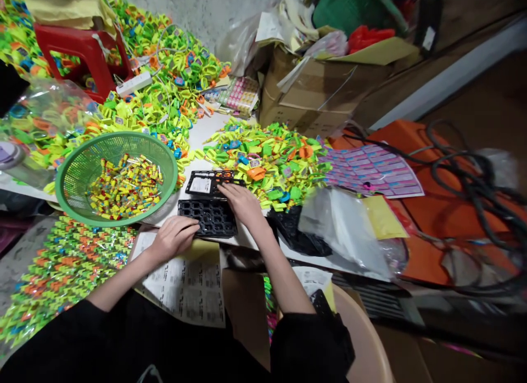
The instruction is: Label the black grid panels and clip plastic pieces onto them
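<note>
A black plastic tray (208,218) with rows of compartments lies at the front edge of the white table. Just behind it is a black openwork panel (214,181) bearing a white label (201,185); whether the two are joined, I cannot tell. My left hand (175,237) is closed at the tray's near left corner, fingers together. Reaching in from the right, my right hand (242,202) lays its stretched fingers across the panel, with the thumb over the tray's right end. Part of both pieces is hidden beneath it.
Left stands a green basket (66,174) of small yellow-and-red pieces. Bright plastic toys (263,158) are heaped behind the tray. Clear bags (329,224) and a pink-and-blue printed sheet (370,169) lie right. Label sheets (197,289) hang below the table edge. A carton (313,92) stands behind.
</note>
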A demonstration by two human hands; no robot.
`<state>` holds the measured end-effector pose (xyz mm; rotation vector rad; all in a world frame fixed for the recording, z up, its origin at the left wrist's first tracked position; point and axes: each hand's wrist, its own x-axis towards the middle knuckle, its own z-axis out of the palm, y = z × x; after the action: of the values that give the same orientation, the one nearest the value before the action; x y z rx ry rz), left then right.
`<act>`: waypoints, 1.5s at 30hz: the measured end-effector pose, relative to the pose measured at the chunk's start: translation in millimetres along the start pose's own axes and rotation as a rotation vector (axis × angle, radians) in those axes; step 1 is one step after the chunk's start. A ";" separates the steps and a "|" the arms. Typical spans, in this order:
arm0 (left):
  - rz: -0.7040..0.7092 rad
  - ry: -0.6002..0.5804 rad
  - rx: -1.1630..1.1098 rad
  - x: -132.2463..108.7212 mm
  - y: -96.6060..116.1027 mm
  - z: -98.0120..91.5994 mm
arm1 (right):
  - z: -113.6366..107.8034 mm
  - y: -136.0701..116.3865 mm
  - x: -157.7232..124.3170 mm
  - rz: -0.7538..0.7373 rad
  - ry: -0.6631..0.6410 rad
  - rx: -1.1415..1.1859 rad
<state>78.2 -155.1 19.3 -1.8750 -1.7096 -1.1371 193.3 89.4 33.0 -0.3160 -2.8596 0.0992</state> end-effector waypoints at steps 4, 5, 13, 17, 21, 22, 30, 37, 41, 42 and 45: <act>-0.084 -0.207 0.013 -41.9 -1.4 -13.2 | 27.0 35.1 37.0 0.023 -0.037 -0.045; -0.140 -0.271 0.027 -55.7 -4.2 -16.7 | 35.9 41.3 43.6 0.019 -0.056 -0.039; -1.067 -0.338 -0.009 -170.3 -53.1 -36.8 | 70.0 55.7 46.0 0.066 -0.122 0.154; -1.443 -0.205 -0.264 -199.5 -78.7 -32.5 | 36.3 37.3 37.8 0.154 0.062 0.249; -1.531 -0.144 -0.420 -199.1 -88.9 -22.6 | 31.0 -43.7 9.5 0.045 0.162 0.360; -1.543 -0.134 -0.441 -196.4 -89.5 -20.0 | 40.3 -71.3 -1.0 -0.047 0.105 0.399; -1.545 -0.127 -0.530 -173.1 -86.3 -17.6 | 153.8 -191.0 -40.9 -0.063 -0.195 0.436; -1.474 -0.157 -0.553 -166.4 -77.0 -30.3 | 171.7 -200.5 -30.1 0.192 -0.239 0.423; -1.411 -0.242 -0.561 -169.7 -74.3 -34.6 | 178.8 -211.5 -31.3 0.227 -0.236 0.386; -1.404 -0.250 -0.566 -170.4 -73.8 -35.4 | 180.8 -212.8 -32.0 0.234 -0.240 0.377; -1.389 -0.242 -0.582 -172.1 -72.5 -36.3 | 185.2 -212.6 -35.2 0.237 -0.234 0.368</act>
<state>7.6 -279.9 -105.8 -0.7955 -3.2069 -2.0475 133.6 -132.8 -133.8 -0.5960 -2.9335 0.7413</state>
